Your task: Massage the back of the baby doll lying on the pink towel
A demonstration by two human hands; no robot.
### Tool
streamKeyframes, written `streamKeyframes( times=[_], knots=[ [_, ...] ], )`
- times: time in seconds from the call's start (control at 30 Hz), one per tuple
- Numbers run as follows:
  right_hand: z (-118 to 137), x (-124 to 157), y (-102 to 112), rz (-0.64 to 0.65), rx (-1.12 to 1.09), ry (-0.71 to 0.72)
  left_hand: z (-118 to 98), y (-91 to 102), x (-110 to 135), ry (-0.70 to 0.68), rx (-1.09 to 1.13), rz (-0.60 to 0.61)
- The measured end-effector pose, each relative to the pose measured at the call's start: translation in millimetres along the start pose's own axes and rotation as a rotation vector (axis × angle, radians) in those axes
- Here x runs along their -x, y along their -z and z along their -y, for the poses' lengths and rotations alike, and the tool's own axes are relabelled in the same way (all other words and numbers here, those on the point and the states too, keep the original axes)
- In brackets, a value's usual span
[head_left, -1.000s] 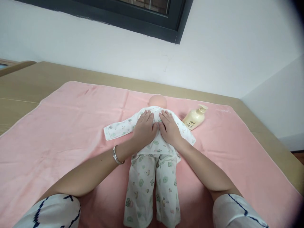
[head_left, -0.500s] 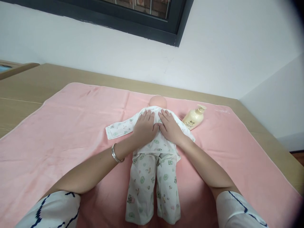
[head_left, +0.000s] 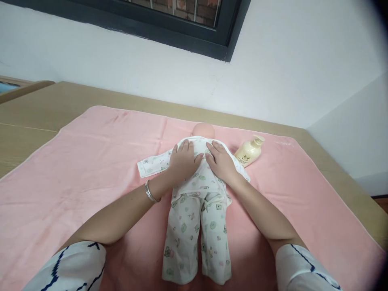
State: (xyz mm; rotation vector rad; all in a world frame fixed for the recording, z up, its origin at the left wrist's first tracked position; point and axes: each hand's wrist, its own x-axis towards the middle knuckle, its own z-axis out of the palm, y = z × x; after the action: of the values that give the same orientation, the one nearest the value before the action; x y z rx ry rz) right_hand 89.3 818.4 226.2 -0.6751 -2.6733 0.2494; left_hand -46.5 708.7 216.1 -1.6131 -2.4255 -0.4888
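Note:
A baby doll (head_left: 198, 188) lies on a pink mat, its bald head (head_left: 204, 130) pointing away from me. It wears white printed pajamas, a top and trousers (head_left: 182, 238). My left hand (head_left: 184, 161) rests flat on the left side of the doll's upper back or chest; which side faces up I cannot tell. A silver bangle (head_left: 150, 191) circles that wrist. On the right side of the torso lies my right hand (head_left: 221, 161), palm down with fingers stretched out. The two thumbs are a small gap apart.
A cream pump bottle (head_left: 249, 152) lies tilted beside the doll's right-hand sleeve. The pink mat (head_left: 100, 161) covers much of a wooden surface (head_left: 81, 95). Behind it rises a white wall (head_left: 182, 76) with a dark window frame (head_left: 224, 50).
My hands have slid apart toward the sides of the doll's torso. The thumbs touched before and are now separated. The view has shifted slightly.

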Motion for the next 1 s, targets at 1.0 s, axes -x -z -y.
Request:
streamKeyframes(
  times=[1.0],
  knots=[
    [-14, -9, -2, 0.080, -0.032, 0.052, 5, -0.9, -4, -0.122, 0.145, 0.088]
  ],
)
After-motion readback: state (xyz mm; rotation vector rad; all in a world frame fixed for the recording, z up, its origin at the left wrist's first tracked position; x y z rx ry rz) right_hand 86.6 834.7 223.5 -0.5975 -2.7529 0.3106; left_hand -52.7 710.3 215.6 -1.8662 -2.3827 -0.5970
